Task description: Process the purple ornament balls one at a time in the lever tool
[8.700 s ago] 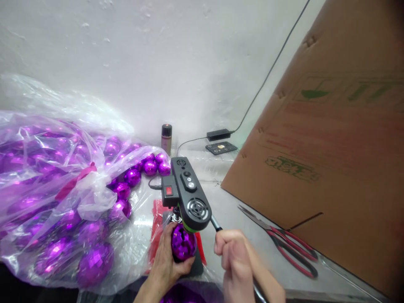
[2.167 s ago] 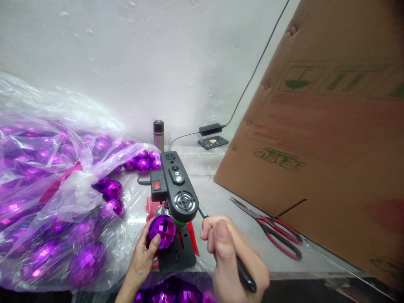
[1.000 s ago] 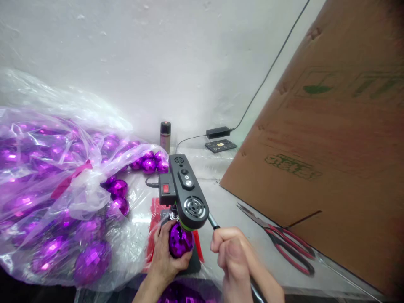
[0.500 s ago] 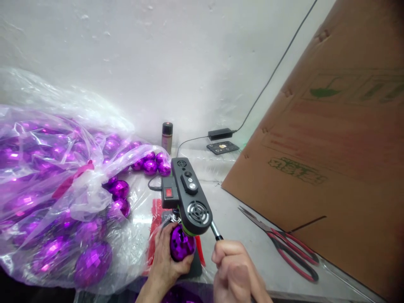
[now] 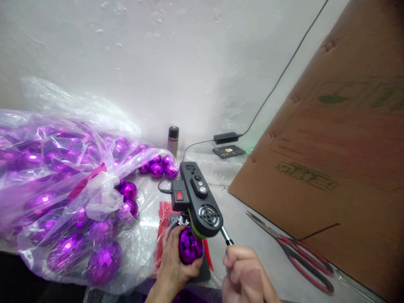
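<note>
Plastic, clear and crumpled, makes the bag (image 5: 105, 198) on my far left, tied with a pink strip (image 5: 86, 182) and full of shiny purple balls (image 5: 104, 261). Near the wall (image 5: 189, 84) stands a small bottle (image 5: 172, 145). My left hand (image 5: 173, 263) curls round the left side of one purple ball (image 5: 191, 249), thumb under its lower edge, holding it at the near end of the machine (image 5: 202, 202), over a black plate (image 5: 205, 272). Whether ball and machine touch, I cannot tell. Beside them, my right hand (image 5: 248, 271) is closed in a fist round the lever (image 5: 227, 237). A power block (image 5: 226, 138) and a phone (image 5: 229, 151) lie behind; further right come scissors (image 5: 276, 235), in front of a cardboard box (image 5: 315, 143).

I take the step in hand to be seating this ball at the machine; the next move, I judge, calls for keeping it steady while I work the lever evenly.

About two seconds ago my thumb lay across the ball's face and slots in the plate showed; now my thumb sits lower and the slots are hidden. Since half a second ago, my hold looks much the same.
</note>
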Tool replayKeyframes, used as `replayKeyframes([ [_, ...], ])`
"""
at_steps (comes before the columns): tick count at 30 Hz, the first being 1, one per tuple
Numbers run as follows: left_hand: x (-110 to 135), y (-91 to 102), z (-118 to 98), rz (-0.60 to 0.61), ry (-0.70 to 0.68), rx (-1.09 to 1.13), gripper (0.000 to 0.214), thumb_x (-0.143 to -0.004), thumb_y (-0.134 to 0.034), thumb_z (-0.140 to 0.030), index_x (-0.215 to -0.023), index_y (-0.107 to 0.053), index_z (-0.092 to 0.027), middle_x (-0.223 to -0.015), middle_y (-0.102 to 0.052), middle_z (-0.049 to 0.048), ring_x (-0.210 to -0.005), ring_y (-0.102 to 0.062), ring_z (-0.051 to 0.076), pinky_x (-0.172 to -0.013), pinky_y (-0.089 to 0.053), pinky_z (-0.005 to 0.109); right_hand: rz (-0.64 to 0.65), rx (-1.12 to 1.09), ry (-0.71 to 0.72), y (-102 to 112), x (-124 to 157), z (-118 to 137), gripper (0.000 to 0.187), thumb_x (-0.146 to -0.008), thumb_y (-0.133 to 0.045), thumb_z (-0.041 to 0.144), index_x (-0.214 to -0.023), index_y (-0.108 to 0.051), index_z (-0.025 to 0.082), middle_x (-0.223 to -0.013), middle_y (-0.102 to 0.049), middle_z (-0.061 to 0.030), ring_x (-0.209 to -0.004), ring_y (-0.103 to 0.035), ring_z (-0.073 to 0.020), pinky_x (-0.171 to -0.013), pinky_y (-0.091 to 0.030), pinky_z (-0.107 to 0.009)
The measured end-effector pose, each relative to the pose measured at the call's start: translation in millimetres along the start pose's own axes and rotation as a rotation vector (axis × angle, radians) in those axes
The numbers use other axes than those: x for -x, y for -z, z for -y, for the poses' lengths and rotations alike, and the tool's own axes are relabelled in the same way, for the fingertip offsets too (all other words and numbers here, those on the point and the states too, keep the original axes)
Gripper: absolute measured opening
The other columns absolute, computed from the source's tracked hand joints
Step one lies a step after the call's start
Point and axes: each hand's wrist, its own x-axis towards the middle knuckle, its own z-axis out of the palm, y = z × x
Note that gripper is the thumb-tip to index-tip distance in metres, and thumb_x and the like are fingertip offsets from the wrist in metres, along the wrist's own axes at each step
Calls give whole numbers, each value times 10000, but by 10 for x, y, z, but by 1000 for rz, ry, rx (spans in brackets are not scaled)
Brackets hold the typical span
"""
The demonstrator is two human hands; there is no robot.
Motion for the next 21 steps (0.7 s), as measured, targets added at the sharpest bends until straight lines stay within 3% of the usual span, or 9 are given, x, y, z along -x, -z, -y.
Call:
replayKeyframes([
  [8,-5,-10,-7,9,-4,-1,776,-679,-861,-310,-1427,-713,-170,-1367,-832,223,-1273,-792,504,-1136,-614,826,48,13,30,74,13,-113,562,-1160,-576,250,-603,-506,228,-595,-567,45,-485,-513,-95,-497,-367,-266],
  [15,-6,-4,7,2,-5,-11,788,-677,-879,-320,-1435,-723,-172,-1383,-830,223,-1285,-792,506,-1130,-626,816,4,29,-71,149,50,-175,630,-1127,-664,427,-565,-460,229,-581,-542,36,-495,-512,-107,-503,-372,-266],
  [21,-13,18,-22,24,21,-10,792,-677,-879,-313,-1443,-728,-175,-1385,-829,212,-1293,-785,498,-1149,-615,810,-41,43,-87,115,82,-135,651,-1140,-655,428,-553,-456,230,-574,-534,27,-502,-535,-120,-507,-393,-276],
])
